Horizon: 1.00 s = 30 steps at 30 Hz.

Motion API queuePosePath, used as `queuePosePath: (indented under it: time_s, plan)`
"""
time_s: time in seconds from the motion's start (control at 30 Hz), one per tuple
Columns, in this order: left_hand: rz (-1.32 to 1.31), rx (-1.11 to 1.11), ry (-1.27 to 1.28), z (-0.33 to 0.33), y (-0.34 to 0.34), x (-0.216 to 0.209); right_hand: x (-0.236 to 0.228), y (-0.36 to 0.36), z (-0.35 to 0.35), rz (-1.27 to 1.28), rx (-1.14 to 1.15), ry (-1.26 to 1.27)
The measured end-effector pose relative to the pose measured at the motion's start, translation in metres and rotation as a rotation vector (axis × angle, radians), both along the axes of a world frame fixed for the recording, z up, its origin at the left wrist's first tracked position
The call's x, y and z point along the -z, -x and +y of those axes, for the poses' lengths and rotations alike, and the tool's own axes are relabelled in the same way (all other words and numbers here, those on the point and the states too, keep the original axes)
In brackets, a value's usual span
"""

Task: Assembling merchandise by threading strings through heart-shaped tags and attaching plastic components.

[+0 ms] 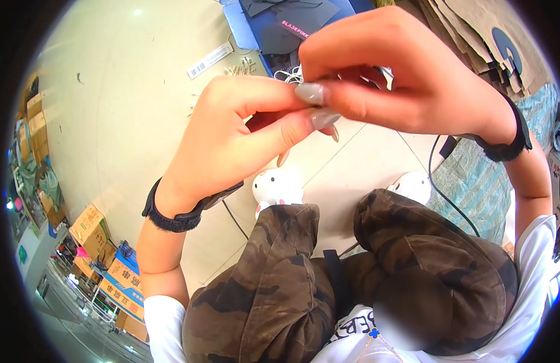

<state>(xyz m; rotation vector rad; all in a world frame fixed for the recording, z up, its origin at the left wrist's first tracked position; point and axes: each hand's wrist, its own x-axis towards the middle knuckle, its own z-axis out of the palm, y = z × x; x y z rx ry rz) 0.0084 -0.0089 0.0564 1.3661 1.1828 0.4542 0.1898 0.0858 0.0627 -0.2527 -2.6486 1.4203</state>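
Head view: both your hands meet over the floor, fingertips drawn close together

Your left hand (231,124) and right hand (407,78) come together high in the view, thumbs and fingers bent and narrowed to a pinch, with the thumb tips nearly on top of each other. Whatever sits between the fingertips is hidden, so you cannot tell from here if they grip anything. A small pale, shiny piece (386,77) shows in the curl of your right hand, mostly covered; whether it is held or lies beyond is unclear.

Just past your fingertips, at the top of the view, stands an open blue box (242,27) with dark grey card (277,36) in it, and a white cable (289,75) shows near its lower edge. Left of the box, a white slip (209,60) lies on the pale tiled floor (128,103).

Below your hands are two white slippers (278,186), the left with a dotted face, and your camouflage trousers (261,272). You wear a dark band on each wrist. To your right spread a blue-green striped sheet (473,178) and, farther up, brown paper sheets (467,30). Cardboard boxes (89,230) stand well apart at your left.
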Motion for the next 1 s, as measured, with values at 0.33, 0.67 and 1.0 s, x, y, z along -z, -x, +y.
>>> queuePosePath:
  time_s: [0.33,0.67,1.0]
  plan:
    - [-0.211,-0.146,-0.223,0.002,0.002,0.010,0.016,-0.003,0.004,0.056,0.120,0.799]
    - [-0.235,-0.241,-0.127,0.003,0.007,0.009,0.011,-0.006,0.009,-0.096,0.123,0.999]
    - [-0.050,-0.122,-0.209,0.003,0.008,0.006,-0.014,0.000,0.000,-0.016,0.119,0.245]
